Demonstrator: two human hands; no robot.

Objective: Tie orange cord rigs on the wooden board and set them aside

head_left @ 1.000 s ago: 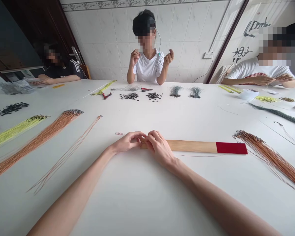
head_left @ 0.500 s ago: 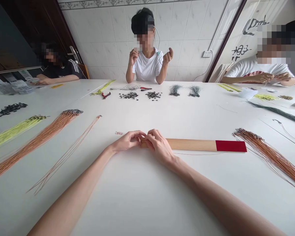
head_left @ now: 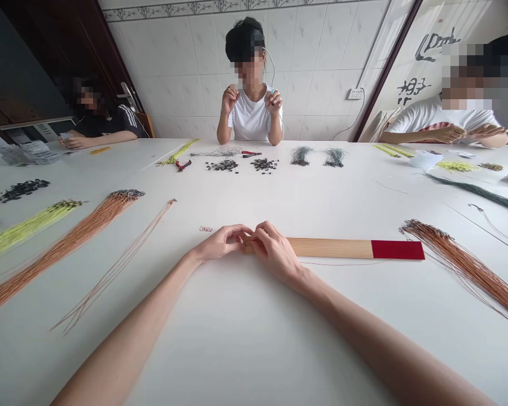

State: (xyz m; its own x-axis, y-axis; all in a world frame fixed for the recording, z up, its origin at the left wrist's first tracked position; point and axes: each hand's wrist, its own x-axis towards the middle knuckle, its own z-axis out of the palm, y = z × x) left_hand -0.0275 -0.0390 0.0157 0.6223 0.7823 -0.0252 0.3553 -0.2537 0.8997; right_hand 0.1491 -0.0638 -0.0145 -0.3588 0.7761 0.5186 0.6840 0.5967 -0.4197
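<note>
Both the left hand (head_left: 220, 243) and the right hand (head_left: 274, 252) are curled narrowly together at the near end of a red-tipped wooden strip (head_left: 330, 248), though whether they're pinching anything fine, I can't tell.

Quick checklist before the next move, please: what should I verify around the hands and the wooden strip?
1. The left hand and right hand are both at the wooden strip's near end: ok.
2. Whatever the fingers pinch is identified: cannot tell, the hands hide it.
3. The strip's red end lies flat on the white table: ok.
4. The thin reddish strand below the strip is free of the right hand: cannot tell.
5. The copper wire bundle lies apart from the strip: ok.
6. The small pinkish piece lies apart from the left hand: ok.
</note>
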